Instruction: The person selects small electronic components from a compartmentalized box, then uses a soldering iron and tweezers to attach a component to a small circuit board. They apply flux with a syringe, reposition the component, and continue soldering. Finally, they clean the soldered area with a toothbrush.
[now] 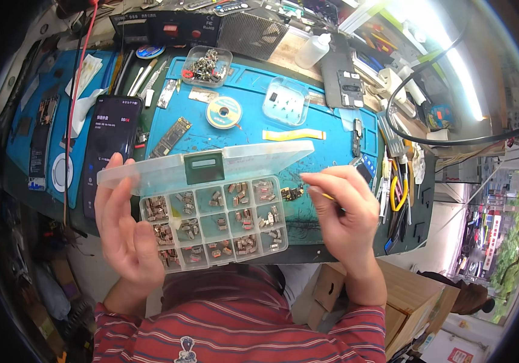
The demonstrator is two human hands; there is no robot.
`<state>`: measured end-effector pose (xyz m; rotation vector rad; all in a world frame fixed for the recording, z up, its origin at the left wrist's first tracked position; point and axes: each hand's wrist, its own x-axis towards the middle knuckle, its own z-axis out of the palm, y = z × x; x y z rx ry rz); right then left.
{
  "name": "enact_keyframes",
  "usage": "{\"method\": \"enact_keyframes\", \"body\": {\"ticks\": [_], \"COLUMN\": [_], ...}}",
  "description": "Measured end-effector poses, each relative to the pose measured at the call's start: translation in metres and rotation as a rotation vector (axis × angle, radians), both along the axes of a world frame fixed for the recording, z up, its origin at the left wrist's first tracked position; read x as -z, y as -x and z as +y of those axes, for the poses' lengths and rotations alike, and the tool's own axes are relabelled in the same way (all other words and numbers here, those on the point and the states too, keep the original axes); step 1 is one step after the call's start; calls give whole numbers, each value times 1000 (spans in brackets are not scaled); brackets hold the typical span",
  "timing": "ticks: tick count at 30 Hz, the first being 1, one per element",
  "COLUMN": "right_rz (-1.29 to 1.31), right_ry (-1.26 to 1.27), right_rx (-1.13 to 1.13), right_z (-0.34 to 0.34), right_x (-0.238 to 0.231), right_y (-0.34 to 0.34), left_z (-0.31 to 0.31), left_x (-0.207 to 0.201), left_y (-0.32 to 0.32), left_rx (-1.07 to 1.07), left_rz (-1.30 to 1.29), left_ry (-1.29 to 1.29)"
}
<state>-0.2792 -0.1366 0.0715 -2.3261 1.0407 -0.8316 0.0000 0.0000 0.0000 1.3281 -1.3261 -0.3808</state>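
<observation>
Left hand [127,236] holds clear plastic divided box [205,206] over dark surface's [304,252] near edge, lid [259,158] up, probably exposing small silvery metal parts [246,243]; dividers likely separate types. Right hand [350,206], right of box: fingers narrow, contents can't tell.

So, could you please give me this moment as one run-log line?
left hand: holding compartment box | right hand: beside it, pinched, any held item unclear | lid: raised | beyond: wire spool
</observation>
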Motion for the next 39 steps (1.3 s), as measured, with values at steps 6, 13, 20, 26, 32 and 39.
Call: {"method": "enact_keyframes", "body": {"ticks": [6, 13, 20, 26, 32, 39], "right_rz": [-14, 9, 21, 67, 35, 6], "right_ry": [164, 122, 160, 217, 260, 348], "right_rx": [103, 23, 27, 89, 104, 187], "right_z": [7, 30, 47, 60, 66, 68], "right_x": [-16, 3, 16, 32, 45, 45], "right_y": [17, 39, 57, 83, 89, 100], "left_z": [-3, -23, -36, -5, 14, 20], "left_x": [-17, -79, -108, -110, -70, -58], "left_y": [2, 5, 27, 35, 32, 20], "left_rx": [-39, -94, -12, 269, 349, 378], "left_rz": [-149, -733, -863, -877, -949, -1059], "left_ry": [160, 99, 18, -60, -65, -57]}}
